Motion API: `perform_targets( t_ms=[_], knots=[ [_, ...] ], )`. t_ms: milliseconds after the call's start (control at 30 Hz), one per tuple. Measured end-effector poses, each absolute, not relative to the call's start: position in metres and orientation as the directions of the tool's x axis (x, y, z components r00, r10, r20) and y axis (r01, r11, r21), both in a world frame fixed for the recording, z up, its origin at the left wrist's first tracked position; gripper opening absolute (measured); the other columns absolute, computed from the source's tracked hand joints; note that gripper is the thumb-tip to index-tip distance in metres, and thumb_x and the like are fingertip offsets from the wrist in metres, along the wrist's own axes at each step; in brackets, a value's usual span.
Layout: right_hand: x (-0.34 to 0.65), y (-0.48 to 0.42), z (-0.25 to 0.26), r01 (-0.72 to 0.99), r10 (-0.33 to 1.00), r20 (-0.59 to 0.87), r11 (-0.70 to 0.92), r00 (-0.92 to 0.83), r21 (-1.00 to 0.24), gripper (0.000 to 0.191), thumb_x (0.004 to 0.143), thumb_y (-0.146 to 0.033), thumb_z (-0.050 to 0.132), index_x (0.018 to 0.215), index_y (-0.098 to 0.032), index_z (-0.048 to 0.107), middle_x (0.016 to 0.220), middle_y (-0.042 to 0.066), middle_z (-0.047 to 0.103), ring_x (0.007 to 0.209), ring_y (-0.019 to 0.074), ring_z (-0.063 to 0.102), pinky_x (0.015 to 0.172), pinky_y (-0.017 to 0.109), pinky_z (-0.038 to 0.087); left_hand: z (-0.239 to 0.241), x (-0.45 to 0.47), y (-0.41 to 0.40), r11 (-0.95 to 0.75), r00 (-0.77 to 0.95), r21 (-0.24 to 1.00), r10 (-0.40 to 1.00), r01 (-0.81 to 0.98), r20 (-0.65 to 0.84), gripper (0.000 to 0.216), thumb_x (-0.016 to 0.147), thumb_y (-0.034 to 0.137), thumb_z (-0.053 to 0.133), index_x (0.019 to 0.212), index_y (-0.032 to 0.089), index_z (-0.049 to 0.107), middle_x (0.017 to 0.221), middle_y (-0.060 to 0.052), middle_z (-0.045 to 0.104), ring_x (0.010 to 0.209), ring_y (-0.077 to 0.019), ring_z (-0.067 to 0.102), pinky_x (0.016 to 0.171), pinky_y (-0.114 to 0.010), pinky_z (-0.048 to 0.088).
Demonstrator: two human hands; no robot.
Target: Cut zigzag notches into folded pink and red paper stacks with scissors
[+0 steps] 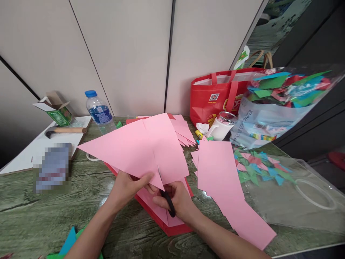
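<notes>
A large pink paper sheet (134, 147) is raised above the table, its pointed corner toward the left. My left hand (129, 189) is closed on the sheet's lower edge, thumb on top. In my right hand (176, 201) is a pair of scissors (168, 204) with black handles. Their blades sit in a slit that runs up from the lower edge, close to my left fingertips. Below the raised sheet lie more pink sheets and red paper (172, 230). To the right, a fanned stack of pink rectangles (215, 165) rests on the table.
A water bottle (99, 111), a hammer (67, 130) and an opened small box (58, 111) stand or lie at back left. Back right holds a red bag (205, 95), a white mug (221, 127) and a plastic bag of coloured scraps (269, 122). Another clear bag (283, 201) lies right.
</notes>
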State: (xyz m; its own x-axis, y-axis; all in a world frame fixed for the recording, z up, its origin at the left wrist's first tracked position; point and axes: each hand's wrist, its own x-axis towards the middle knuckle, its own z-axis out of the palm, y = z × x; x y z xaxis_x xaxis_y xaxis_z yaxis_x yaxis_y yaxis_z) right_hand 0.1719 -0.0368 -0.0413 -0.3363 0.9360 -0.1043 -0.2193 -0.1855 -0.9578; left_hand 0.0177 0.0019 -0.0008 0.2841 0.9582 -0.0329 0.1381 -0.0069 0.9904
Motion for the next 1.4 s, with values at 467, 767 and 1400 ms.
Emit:
perform_targets(
  t_ms=[467, 767, 1400],
  knots=[
    [0.1701, -0.0375, -0.0486, -0.198, 0.946, -0.168, -0.228, -0.277, -0.953, 0.027, 0.055, -0.025, 0.076, 0.068, -0.013, 0.055, 0.054, -0.005, 0.044, 0.047, 0.0073, 0.036, 0.044, 0.020, 0.033, 0.0007, 0.0206, -0.0003, 0.041, 0.289, 0.998, 0.956, 0.055, -0.055, 0.011, 0.068, 0.023, 0.066, 0.062, 0.015, 0.064, 0.050, -0.004, 0.069, 0.045, -0.0204, 0.064, 0.048, -0.030, 0.054],
    [0.1699, -0.0367, -0.0467, -0.199, 0.943, -0.201, -0.257, -0.265, -0.946, 0.028, 0.054, -0.029, 0.077, 0.066, -0.013, 0.057, 0.050, -0.004, 0.050, 0.043, 0.0083, 0.042, 0.042, 0.021, 0.037, 0.0008, 0.0207, 0.0000, 0.055, 0.276, 0.997, 0.959, 0.051, -0.067, 0.010, 0.067, 0.024, 0.067, 0.063, 0.015, 0.064, 0.049, -0.004, 0.069, 0.044, -0.0208, 0.064, 0.047, -0.030, 0.054],
    [0.1724, -0.0362, -0.0459, -0.212, 0.933, -0.214, -0.281, -0.290, -0.936, 0.032, 0.054, -0.032, 0.078, 0.069, -0.012, 0.056, 0.049, -0.005, 0.053, 0.042, 0.0074, 0.046, 0.043, 0.019, 0.037, 0.0038, 0.0147, 0.0069, -0.045, 0.133, 0.994, 0.989, -0.103, 0.059, 0.011, 0.071, 0.027, 0.065, 0.068, 0.018, 0.060, 0.047, 0.002, 0.061, 0.037, -0.0149, 0.054, 0.038, -0.027, 0.047]
  ],
)
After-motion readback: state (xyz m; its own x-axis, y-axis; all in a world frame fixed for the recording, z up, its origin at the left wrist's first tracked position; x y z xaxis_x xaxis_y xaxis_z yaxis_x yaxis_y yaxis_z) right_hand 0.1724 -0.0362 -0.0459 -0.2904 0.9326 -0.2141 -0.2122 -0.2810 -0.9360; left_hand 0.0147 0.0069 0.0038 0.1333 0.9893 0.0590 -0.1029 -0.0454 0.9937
